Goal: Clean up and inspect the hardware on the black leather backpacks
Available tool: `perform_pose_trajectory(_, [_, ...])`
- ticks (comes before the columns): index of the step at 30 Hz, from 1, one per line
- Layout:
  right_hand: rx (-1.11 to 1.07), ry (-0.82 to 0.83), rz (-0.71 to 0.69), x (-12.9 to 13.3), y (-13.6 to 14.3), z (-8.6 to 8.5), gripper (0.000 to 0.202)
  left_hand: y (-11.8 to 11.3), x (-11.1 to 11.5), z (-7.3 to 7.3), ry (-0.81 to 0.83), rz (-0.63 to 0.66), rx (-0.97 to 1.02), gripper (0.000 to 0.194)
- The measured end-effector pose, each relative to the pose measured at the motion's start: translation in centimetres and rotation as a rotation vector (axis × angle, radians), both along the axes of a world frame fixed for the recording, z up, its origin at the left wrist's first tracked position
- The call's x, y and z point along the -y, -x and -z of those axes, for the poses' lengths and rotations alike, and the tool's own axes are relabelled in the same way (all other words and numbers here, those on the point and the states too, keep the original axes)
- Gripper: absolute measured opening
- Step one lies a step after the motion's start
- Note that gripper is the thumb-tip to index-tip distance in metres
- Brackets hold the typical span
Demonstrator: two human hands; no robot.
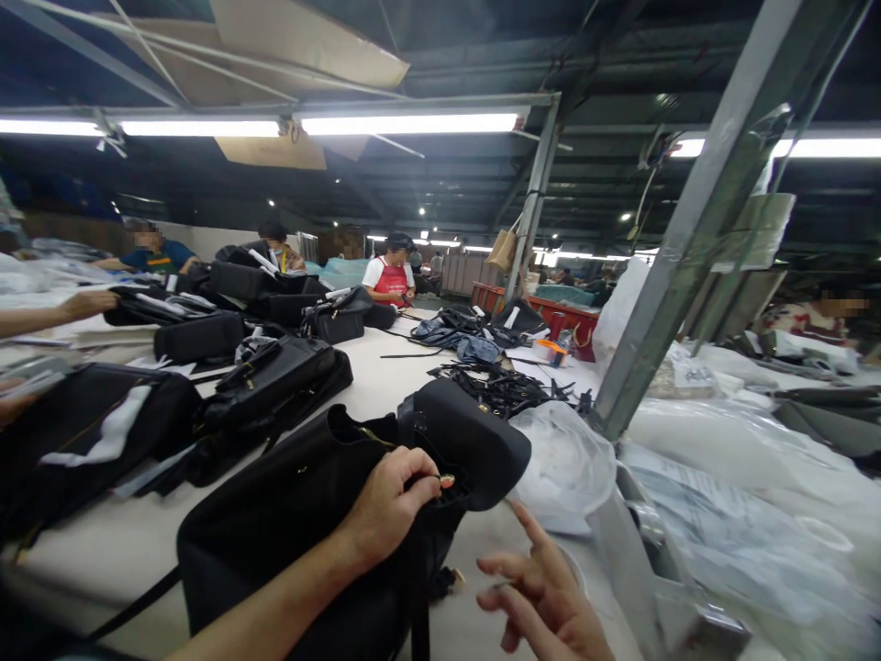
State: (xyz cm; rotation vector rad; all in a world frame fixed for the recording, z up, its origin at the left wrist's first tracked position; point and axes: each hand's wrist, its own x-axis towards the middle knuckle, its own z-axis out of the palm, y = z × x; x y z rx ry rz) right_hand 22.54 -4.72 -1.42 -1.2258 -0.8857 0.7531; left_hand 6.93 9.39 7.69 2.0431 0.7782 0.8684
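Note:
A large black bag (275,514) lies on the pale table right in front of me, its black flap (474,441) raised toward the right. My left hand (395,500) rests over the bag's opening, thumb and forefinger pinched on a small gold-coloured metal piece (447,481). A gold zipper edge shows just behind that hand. To the right of the bag, my right hand (540,588) hangs above the table with its fingers apart and nothing held. Its forefinger points up near the flap's lower edge.
More black bags (275,386) cover the table at left, where another person's hand (89,303) reaches in. Black straps (502,387) lie beyond the flap. Clear plastic (564,459), a metal post (695,229) and plastic-wrapped goods stand right. Several people are farther back.

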Motion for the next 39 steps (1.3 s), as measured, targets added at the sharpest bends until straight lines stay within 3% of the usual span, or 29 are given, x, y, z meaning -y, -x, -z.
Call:
perform_pose_trajectory(1, [0.025, 0.025, -0.035, 0.2, -0.4, 0.0, 0.057, 0.1, 0.0, 0.0, 0.009, 0.001, 0.008, 0.015])
perform_pose_trajectory(4, [0.219, 0.060, -0.087, 0.7, -2.0, 0.1, 0.026, 0.4, 0.0, -0.1, 0.025, 0.005, 0.027, 0.015])
perform_pose_trajectory(5, [0.276, 0.054, -0.073, 0.9, -2.4, 0.0, 0.026, 0.4, 0.0, -0.1, 0.029, 0.008, 0.033, 0.016])
perform_pose_trajectory(8, [0.388, 0.051, 0.001, 1.2, -3.1, -0.5, 0.030, 0.6, -0.1, -0.2, 0.038, 0.009, 0.062, 0.017])
perform_pose_trajectory(11, [0.468, 0.157, -0.011, 1.3, -3.0, -1.2, 0.031, 0.8, -0.4, -0.3, 0.035, 0.005, 0.083, 0.016])
perform_pose_trajectory(13, [0.503, 0.209, -0.030, 1.1, -2.7, -1.3, 0.040, 0.8, -0.6, -0.2, 0.020, 0.003, 0.097, 0.015])
perform_pose_trajectory(16, [0.564, 0.131, -0.024, 0.5, -2.2, -0.9, 0.059, 0.9, -0.9, -0.1, 0.016, -0.011, 0.117, 0.015])
perform_pose_trajectory(18, [0.452, 0.066, -0.022, -0.3, -1.7, -0.4, 0.069, 1.1, -0.8, -0.2, 0.023, -0.027, 0.130, 0.016])
perform_pose_trajectory(22, [-0.095, 0.106, -0.052, -3.3, -0.3, 0.4, 0.083, 1.7, -0.3, -0.6, -0.006, -0.045, 0.155, 0.015])
perform_pose_trajectory(24, [-0.262, 0.119, -0.095, -5.2, 0.6, 0.1, 0.085, 2.1, 0.0, -0.7, -0.028, -0.049, 0.170, 0.015])
perform_pose_trajectory(28, [-0.326, 0.076, -0.275, -8.5, 2.2, -2.5, 0.056, 3.0, 0.6, -0.2, -0.100, -0.078, 0.246, 0.013])
perform_pose_trajectory(31, [-0.308, 0.082, -0.329, -10.5, 2.4, -5.1, 0.043, 3.3, 0.7, 0.5, -0.210, -0.139, 0.351, 0.013])
perform_pose_trajectory(35, [-0.203, -0.062, -0.353, -13.0, 1.7, -8.9, 0.040, 2.7, -0.1, 1.0, -0.439, -0.174, 0.480, 0.012])
perform_pose_trajectory(39, [0.020, -0.099, -0.272, -14.7, 1.4, -12.4, 0.048, 1.9, -2.0, 1.1, -0.591, -0.110, 0.420, 0.014])
